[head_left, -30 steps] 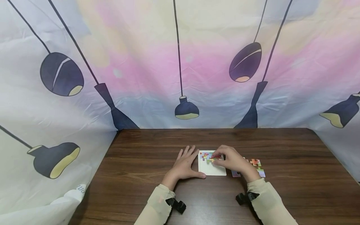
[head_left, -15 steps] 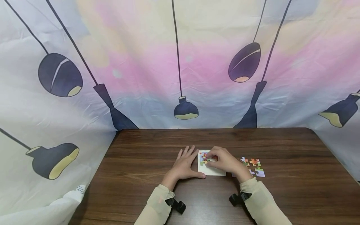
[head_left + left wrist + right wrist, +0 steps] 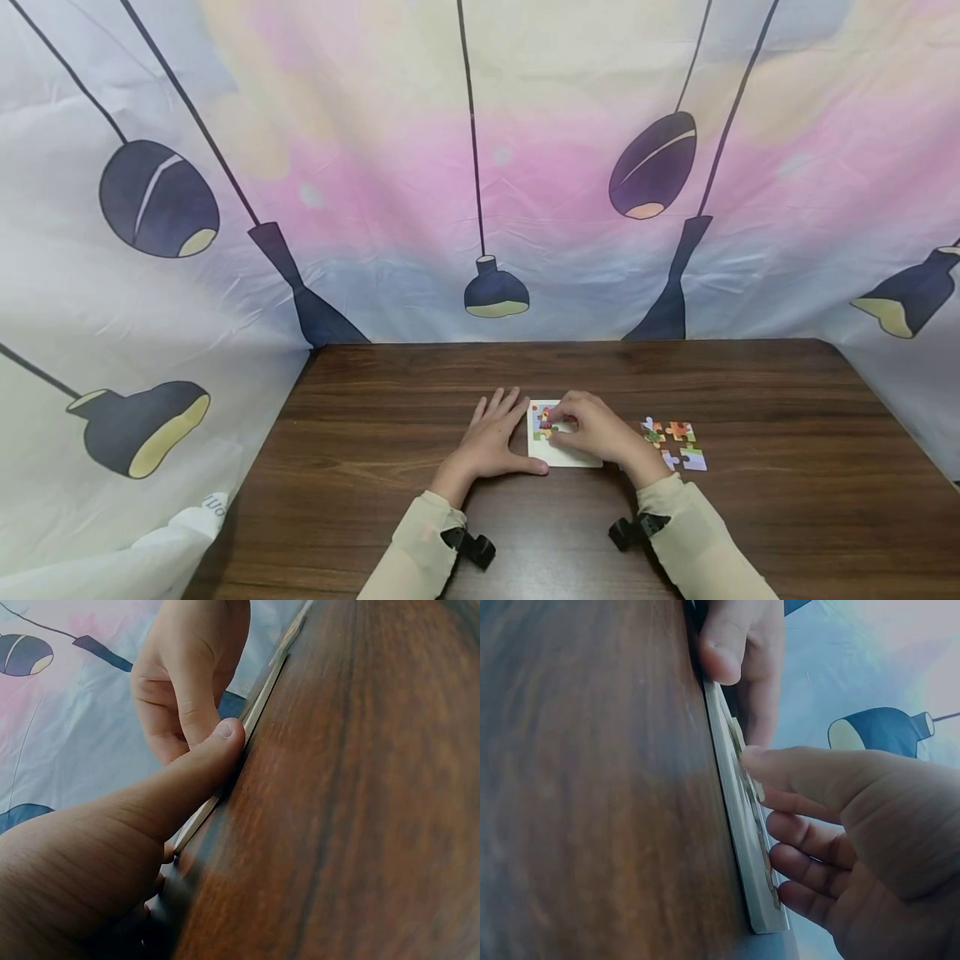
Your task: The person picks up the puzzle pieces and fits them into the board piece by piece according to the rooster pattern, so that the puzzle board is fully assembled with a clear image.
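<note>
A square white puzzle board (image 3: 573,457) lies flat on the table, with colourful jigsaw pieces (image 3: 540,422) in its upper left part. My left hand (image 3: 491,439) is spread at the board's left side, fingers straight, its thumb touching the near left corner. Over the board, my right hand (image 3: 591,426) pinches a small puzzle piece (image 3: 760,789) between thumb and index finger, low against the laid pieces; its other fingers are loosely bent near the surface. The right hand hides part of the board and most of the held piece.
Several loose jigsaw pieces (image 3: 681,432) lie on the brown wooden table (image 3: 787,483), to the right of the board and close to the right wrist. A cloth backdrop (image 3: 390,167) printed with lamps hangs behind the table and along its sides.
The right hand has moved left over the board, uncovering more of the loose pieces; over the last half second it has barely shifted. The left hand has stayed in place.
</note>
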Action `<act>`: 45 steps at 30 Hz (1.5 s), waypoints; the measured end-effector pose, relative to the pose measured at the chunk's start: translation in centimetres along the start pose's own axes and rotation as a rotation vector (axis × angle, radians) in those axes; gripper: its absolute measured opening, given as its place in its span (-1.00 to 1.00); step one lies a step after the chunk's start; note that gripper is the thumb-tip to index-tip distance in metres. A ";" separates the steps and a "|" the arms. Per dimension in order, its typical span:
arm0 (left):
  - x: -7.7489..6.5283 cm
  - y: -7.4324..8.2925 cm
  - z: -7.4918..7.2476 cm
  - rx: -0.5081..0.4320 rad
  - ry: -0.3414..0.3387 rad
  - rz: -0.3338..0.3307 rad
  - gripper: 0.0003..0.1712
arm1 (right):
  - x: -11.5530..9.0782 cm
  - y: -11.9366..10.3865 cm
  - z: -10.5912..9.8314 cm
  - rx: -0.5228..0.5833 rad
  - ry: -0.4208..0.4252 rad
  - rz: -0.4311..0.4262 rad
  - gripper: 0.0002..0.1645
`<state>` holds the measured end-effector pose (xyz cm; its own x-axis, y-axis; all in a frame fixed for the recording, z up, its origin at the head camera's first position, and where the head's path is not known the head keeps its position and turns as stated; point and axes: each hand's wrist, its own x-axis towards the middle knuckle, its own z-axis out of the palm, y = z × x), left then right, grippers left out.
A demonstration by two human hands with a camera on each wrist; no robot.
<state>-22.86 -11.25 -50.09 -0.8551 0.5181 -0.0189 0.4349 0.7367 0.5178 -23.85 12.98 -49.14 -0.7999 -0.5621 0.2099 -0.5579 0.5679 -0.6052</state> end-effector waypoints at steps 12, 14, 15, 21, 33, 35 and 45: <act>0.2 0.0 0.1 0.013 -0.007 0.000 0.35 | -0.2 0.0 0.0 -0.021 0.006 -0.009 -0.77; 0.2 0.0 0.1 0.017 -0.006 0.000 0.35 | -0.2 0.0 0.0 -0.015 0.007 -0.014 -0.79; 0.2 0.0 0.1 0.019 -0.005 0.001 0.35 | -0.2 0.0 0.0 -0.013 0.007 -0.016 -0.80; 0.2 0.1 0.0 0.025 -0.003 0.004 0.36 | -0.3 0.0 0.1 -0.029 -0.003 -0.024 -0.82; 0.2 0.1 0.0 0.020 -0.014 0.001 0.35 | -0.3 -0.2 0.2 -0.022 0.014 -0.044 -0.83; 0.2 0.1 0.0 0.021 -0.012 0.002 0.35 | -0.3 -0.4 0.2 -0.035 0.044 -0.035 -0.83; 0.1 -0.1 0.1 0.004 -0.007 -0.015 0.36 | -1.9 0.9 -3.5 0.040 0.243 0.033 -0.70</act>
<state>-22.97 -11.22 -50.24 -0.8597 0.5097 -0.0327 0.4230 0.7464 0.5138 -23.58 16.68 -47.44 -0.8500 -0.3799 0.3651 -0.5253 0.5568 -0.6435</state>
